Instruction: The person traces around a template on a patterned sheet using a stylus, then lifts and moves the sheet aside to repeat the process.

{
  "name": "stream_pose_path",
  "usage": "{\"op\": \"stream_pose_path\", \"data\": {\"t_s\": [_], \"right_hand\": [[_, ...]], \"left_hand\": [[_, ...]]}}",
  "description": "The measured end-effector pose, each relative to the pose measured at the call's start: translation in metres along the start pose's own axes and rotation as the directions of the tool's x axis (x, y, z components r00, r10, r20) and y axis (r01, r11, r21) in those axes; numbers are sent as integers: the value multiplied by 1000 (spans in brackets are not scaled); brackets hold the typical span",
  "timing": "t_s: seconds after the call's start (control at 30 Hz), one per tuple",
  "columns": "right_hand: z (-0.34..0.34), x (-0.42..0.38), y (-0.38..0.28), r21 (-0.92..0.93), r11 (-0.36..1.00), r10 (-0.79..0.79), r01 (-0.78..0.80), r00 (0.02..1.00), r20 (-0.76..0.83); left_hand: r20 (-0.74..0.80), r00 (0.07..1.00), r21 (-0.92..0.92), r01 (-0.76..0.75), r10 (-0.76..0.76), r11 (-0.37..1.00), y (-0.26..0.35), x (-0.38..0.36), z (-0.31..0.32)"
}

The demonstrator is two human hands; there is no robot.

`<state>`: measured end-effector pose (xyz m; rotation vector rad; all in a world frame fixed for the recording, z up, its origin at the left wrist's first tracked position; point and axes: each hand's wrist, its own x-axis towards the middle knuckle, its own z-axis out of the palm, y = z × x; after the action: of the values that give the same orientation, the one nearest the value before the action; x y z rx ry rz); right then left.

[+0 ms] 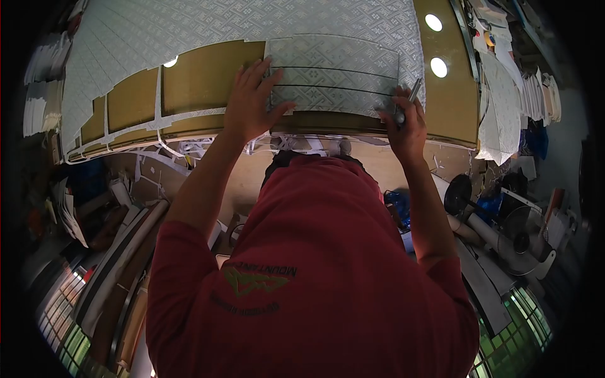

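Observation:
My left hand (253, 101) lies with fingers spread at the left edge of a pale grey patterned rectangular piece (331, 79). Two dark lines run across this piece from side to side. Its thumb reaches over the lower left corner. At the right edge, my right hand (408, 120) is closed around a slim grey pen-like tool (414, 91), which points up and away from me. The fingertips of this hand rest near the piece's lower right corner. A larger patterned sheet (239, 22) of the same design spreads out beyond the piece.
The brown tabletop (195, 88) shows between narrow cut strips (183, 116) at the left. White offcuts (165, 157) hang below the front edge. Stacked papers (542, 97) stand at the right. Behind me are a fan (522, 241) and long rolls (120, 258).

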<state>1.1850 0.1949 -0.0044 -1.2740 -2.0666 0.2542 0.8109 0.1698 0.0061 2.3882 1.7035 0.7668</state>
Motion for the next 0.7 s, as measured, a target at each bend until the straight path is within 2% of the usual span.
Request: {"op": "stream_pose_path", "data": {"t_s": [0.47,0.7], "right_hand": [[-1,2,-1,-51,998,-27,28,999,30],[-2,7,-5,9,999,-45,45,996,73]], "left_hand": [[28,999,43,-19,18,999,-5,0,4],[-4,1000,15,-13,13,1000,-3,1,4]]}}
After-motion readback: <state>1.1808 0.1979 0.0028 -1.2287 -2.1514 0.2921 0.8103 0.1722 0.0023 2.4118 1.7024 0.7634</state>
